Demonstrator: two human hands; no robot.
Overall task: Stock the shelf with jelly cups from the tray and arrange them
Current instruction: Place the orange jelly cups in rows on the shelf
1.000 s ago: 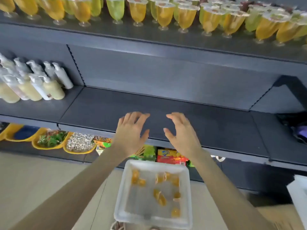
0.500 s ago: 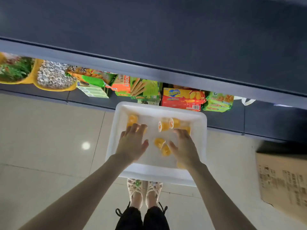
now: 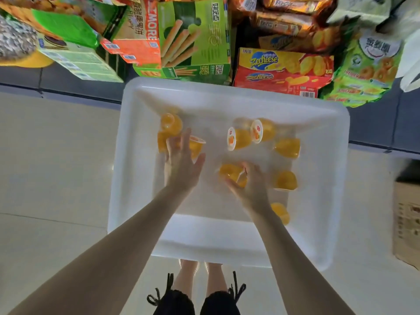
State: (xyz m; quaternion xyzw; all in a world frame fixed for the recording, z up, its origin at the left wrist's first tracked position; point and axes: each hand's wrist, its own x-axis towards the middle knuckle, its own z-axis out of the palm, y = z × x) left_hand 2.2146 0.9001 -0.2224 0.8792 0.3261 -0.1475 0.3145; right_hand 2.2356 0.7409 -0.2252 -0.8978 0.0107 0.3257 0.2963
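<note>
Head view, looking straight down; the white tray (image 3: 141, 201) is taken as landmark. Over the tray's left half the left hand (image 3: 181, 164) is held flat, fingers straight and spread above orange jelly cups (image 3: 170, 123); contact cannot be told through the blur. At the tray's centre the right hand (image 3: 252, 189) is curled about the central cup (image 3: 231, 175), thumb on one side, fingers on the other. More cups are scattered over the tray's right half, among them two tipped cups (image 3: 238, 138) with lids showing. Snack boxes (image 3: 193, 37) are stacked beyond the tray's far rim. A cardboard box (image 3: 406, 223) is noted right of the tray.
</note>
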